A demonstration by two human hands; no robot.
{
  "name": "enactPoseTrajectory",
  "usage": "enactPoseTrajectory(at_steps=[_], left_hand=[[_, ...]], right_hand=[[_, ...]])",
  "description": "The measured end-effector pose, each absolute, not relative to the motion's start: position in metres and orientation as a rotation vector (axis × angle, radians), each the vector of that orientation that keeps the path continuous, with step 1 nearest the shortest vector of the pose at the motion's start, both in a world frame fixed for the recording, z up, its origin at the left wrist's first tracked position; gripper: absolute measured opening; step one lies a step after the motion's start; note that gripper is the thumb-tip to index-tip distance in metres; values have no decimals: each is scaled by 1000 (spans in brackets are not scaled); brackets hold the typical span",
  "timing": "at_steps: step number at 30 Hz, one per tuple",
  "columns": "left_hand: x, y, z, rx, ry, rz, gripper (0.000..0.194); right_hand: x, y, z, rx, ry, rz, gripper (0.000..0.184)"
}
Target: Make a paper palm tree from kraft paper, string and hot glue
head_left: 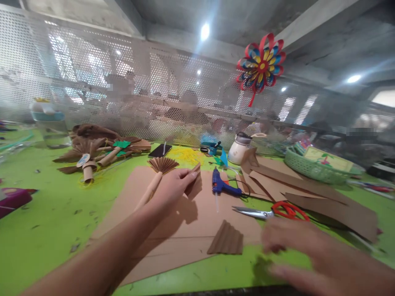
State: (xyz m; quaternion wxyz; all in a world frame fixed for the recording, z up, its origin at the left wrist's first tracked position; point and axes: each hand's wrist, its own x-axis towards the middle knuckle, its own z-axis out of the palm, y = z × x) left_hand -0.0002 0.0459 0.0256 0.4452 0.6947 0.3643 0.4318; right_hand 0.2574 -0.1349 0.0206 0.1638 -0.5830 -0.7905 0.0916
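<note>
My left hand (pixel 173 186) pinches a small piece of folded brown paper (pixel 194 183) between thumb and fingers, above a flat brown sheet (pixel 197 224). Behind the left forearm, a rolled paper tube (pixel 149 190) lies below a pleated paper fan (pixel 163 165). My right hand (pixel 290 242) is blurred, low at the right, its thumb and fingers apart with nothing seen between them. Just beyond it lie red-handled scissors (pixel 268 212). A blue glue gun (pixel 224 185) rests on the sheet. Between the hands is a pleated brown paper piece (pixel 226 238).
Finished paper figures (pixel 89 158) and a water jar (pixel 52 127) stand at the left on the green table (pixel 49 230). Brown paper scraps (pixel 327 197), a green basket (pixel 317 168) and a white jug (pixel 239 150) are at the right. A phone (pixel 160 150) lies behind.
</note>
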Motion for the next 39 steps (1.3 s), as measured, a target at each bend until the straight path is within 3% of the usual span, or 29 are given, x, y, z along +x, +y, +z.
enactPoseTrajectory(at_steps=[3,6,12,14,20,22,39], left_hand=[[4,35,25,1791,808,895,40],[6,31,23,1787,752,796,35],[5,36,21,1832,649,714,43],[4,40,21,1954,734,732,46],[3,39,15,2506,1056,926,23],[4,35,15,2627,992,864,29],[8,25,15,2455,869,811,24]], right_hand=[[203,-63,48,-1505,-2008,505,17],[174,-9,45,-1291,-1795,758,21],[173,11,21,-1075,-1451,1060,29],[174,10,19,-1063,-1402,1074,30],[176,6,10,-1069,-1336,1078,29],[177,4,9,-1080,-1332,1058,28],[179,-1,11,-1088,-1301,998,27]])
